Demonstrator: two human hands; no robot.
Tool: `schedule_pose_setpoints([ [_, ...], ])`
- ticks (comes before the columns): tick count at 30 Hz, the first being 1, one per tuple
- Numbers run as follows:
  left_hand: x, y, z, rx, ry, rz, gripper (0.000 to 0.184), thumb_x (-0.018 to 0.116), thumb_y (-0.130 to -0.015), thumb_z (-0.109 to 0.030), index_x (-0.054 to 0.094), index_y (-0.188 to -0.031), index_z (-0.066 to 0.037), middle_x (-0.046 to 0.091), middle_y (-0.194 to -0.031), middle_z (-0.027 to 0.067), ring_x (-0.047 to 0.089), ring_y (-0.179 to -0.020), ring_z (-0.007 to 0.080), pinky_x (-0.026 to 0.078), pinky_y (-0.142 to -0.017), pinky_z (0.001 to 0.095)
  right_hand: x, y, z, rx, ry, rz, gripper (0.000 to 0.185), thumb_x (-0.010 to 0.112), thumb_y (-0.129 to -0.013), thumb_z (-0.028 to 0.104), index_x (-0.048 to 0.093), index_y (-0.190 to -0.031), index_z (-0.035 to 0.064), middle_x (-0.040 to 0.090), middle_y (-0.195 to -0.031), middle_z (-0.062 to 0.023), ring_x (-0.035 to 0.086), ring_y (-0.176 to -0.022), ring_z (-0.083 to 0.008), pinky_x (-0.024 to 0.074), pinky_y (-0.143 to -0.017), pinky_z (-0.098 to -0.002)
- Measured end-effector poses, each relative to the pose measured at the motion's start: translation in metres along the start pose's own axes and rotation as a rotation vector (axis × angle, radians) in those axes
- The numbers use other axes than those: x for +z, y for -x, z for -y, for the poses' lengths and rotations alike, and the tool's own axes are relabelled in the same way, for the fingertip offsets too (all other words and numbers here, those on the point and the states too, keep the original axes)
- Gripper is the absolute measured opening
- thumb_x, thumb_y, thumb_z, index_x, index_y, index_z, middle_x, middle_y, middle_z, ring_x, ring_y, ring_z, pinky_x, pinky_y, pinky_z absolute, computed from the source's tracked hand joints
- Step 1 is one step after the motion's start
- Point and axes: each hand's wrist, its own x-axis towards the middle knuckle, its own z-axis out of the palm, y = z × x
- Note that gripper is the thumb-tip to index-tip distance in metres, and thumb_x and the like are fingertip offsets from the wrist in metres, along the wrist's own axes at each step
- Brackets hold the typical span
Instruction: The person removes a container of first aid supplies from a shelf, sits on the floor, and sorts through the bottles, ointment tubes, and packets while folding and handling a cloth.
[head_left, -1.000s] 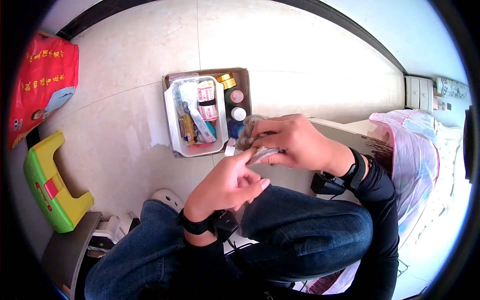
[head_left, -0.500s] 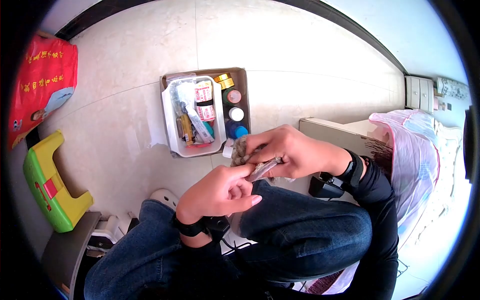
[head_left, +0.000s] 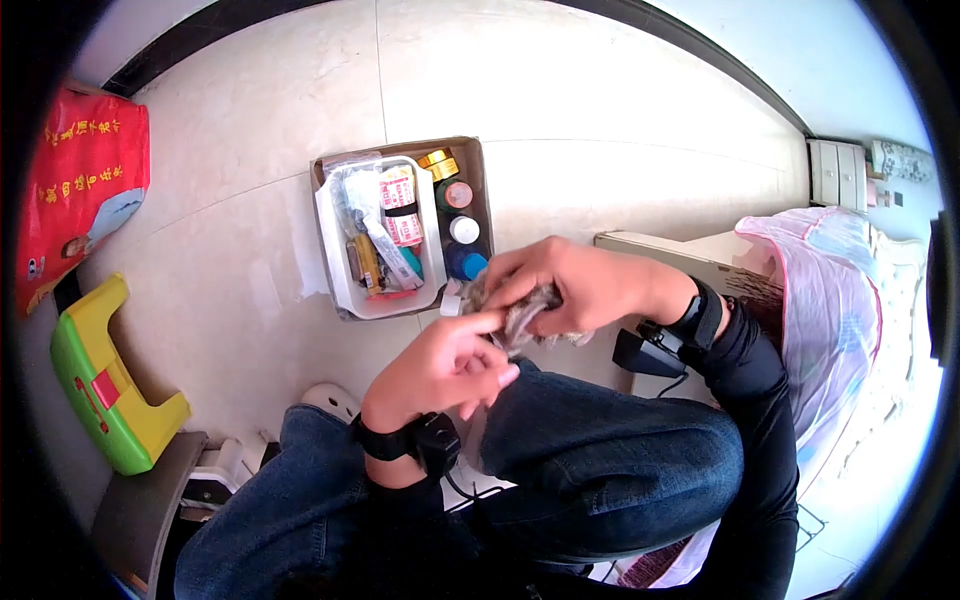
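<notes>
A crumpled grey-brown, soft-looking bundle (head_left: 521,318) with a paler strip is held over my knee; its exact kind is unclear. My right hand (head_left: 573,285) is closed on it from above, with fingers and thumb bent round its sides. From the left, my left hand (head_left: 436,362) reaches in with its index finger stretched to the bundle's edge. The thumb points out apart from that finger, and the other fingers are loosely curled. Part of the bundle is hidden behind my right fingers.
Beyond my hands, a cardboard box (head_left: 482,190) contains a white plastic tray (head_left: 336,262) with packets, beside several bottles. A green-yellow stool (head_left: 98,385) and red bag (head_left: 90,170) are at left. A cloth-draped piece (head_left: 815,310) stands at right.
Both hands have shifted slightly, the right one up and left. The strip's end beneath my right thumb now lies folded lower against the bundle. The view has moved a little.
</notes>
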Motion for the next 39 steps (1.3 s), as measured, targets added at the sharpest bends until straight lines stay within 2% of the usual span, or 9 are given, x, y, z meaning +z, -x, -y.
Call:
schedule_pose_setpoints([
  [2, -0.005, 0.001, 0.002, 0.096, 0.106, -0.077, 0.059, 0.052, -0.078, -0.015, 0.026, -0.125, 0.010, 0.052, -0.059, 0.0079, 0.046, -0.042, 0.0088, 0.037, -0.039, 0.0182, -0.003, 0.001, -0.006, 0.036, -0.006, -0.070, 0.031, 0.057, -0.059, -0.002, 0.061, -0.090, 0.0010, 0.057, -0.085, -0.0120, 0.056, -0.076, -0.0233, 0.0438, -0.067, -0.0304],
  [8, -0.025, 0.015, -0.002, 0.295, 0.096, -0.330, 0.048, 0.047, -0.080, -0.008, 0.034, -0.124, 0.005, 0.055, -0.063, 0.0055, 0.047, -0.046, 0.0065, 0.036, -0.044, 0.0169, -0.019, 0.007, -0.046, 0.160, 0.029, -0.174, 0.027, 0.057, -0.063, 0.007, 0.062, -0.090, 0.0008, 0.060, -0.084, -0.0147, 0.058, -0.076, -0.0219, 0.0448, -0.070, -0.0300],
  [10, -0.031, 0.016, 0.003, 0.313, 0.076, -0.379, 0.047, 0.047, -0.080, -0.010, 0.036, -0.124, 0.005, 0.056, -0.064, 0.0057, 0.047, -0.047, 0.0066, 0.035, -0.044, 0.0172, -0.023, 0.012, -0.058, 0.472, 0.161, -0.191, 0.027, 0.057, -0.065, 0.012, 0.061, -0.088, -0.0008, 0.061, -0.076, -0.0170, 0.058, -0.070, -0.0241, 0.0451, -0.068, -0.0305],
  [16, -0.038, 0.013, 0.013, 0.394, 0.129, -0.396, 0.042, 0.046, -0.082, -0.013, 0.041, -0.119, 0.006, 0.056, -0.067, 0.0066, 0.048, -0.049, 0.0077, 0.036, -0.046, 0.0180, -0.021, 0.019, -0.080, 0.681, 0.407, -0.283, 0.029, 0.059, -0.066, 0.018, 0.060, -0.086, -0.0027, 0.060, -0.076, -0.0193, 0.058, -0.070, -0.0301, 0.0446, -0.066, -0.0337],
  [23, -0.046, 0.006, 0.028, 0.468, 0.217, -0.742, 0.027, 0.047, -0.085, -0.017, 0.059, -0.074, 0.004, 0.056, -0.062, 0.0072, 0.049, -0.051, 0.0102, 0.038, -0.048, 0.0215, -0.026, 0.020, -0.074, 0.667, 0.412, -0.240, 0.027, 0.059, -0.067, 0.017, 0.060, -0.087, -0.0019, 0.061, -0.075, -0.0178, 0.059, -0.070, -0.0265, 0.0439, -0.064, -0.0346],
  [26, -0.047, 0.005, 0.030, 0.481, 0.138, -0.768, 0.020, 0.050, -0.082, -0.014, 0.057, -0.076, 0.003, 0.056, -0.067, 0.0076, 0.049, -0.055, 0.0119, 0.039, -0.053, 0.0227, -0.033, 0.018, -0.064, 0.371, -0.023, -0.076, 0.028, 0.059, -0.070, 0.016, 0.060, -0.093, -0.0005, 0.061, -0.075, -0.0102, 0.056, -0.070, -0.0129, 0.0444, -0.066, -0.0259],
  [29, -0.044, -0.001, 0.030, 0.548, 0.160, -0.766, 0.015, 0.056, -0.077, -0.006, 0.056, -0.089, 0.003, 0.058, -0.081, 0.0072, 0.054, -0.071, 0.0116, 0.045, -0.062, 0.0231, -0.027, 0.008, -0.026, 0.402, -0.285, -0.247, 0.028, 0.060, -0.075, 0.019, 0.059, -0.095, -0.0005, 0.062, -0.081, -0.0075, 0.056, -0.075, -0.0122, 0.0444, -0.070, -0.0232],
  [34, -0.036, -0.008, 0.023, 0.558, 0.175, -0.668, 0.058, 0.067, -0.068, -0.009, 0.040, -0.118, 0.001, 0.047, -0.111, 0.0091, 0.044, -0.106, 0.0160, 0.037, -0.087, 0.0295, -0.014, 0.006, -0.016, 0.239, -0.829, -0.327, 0.037, 0.056, -0.083, 0.024, 0.051, -0.106, -0.0033, 0.059, -0.095, -0.0095, 0.057, -0.083, -0.0126, 0.0459, -0.078, -0.0247],
  [39, -0.029, -0.012, 0.025, 0.607, 0.096, -0.382, 0.084, 0.077, -0.058, -0.014, 0.030, -0.125, 0.004, 0.041, -0.120, 0.0109, 0.039, -0.113, 0.0185, 0.032, -0.093, 0.0295, -0.004, 0.005, -0.009, 0.214, -1.119, -0.271, 0.037, 0.052, -0.084, 0.023, 0.048, -0.110, -0.0032, 0.058, -0.099, -0.0103, 0.057, -0.089, -0.0156, 0.0456, -0.082, -0.0276],
])
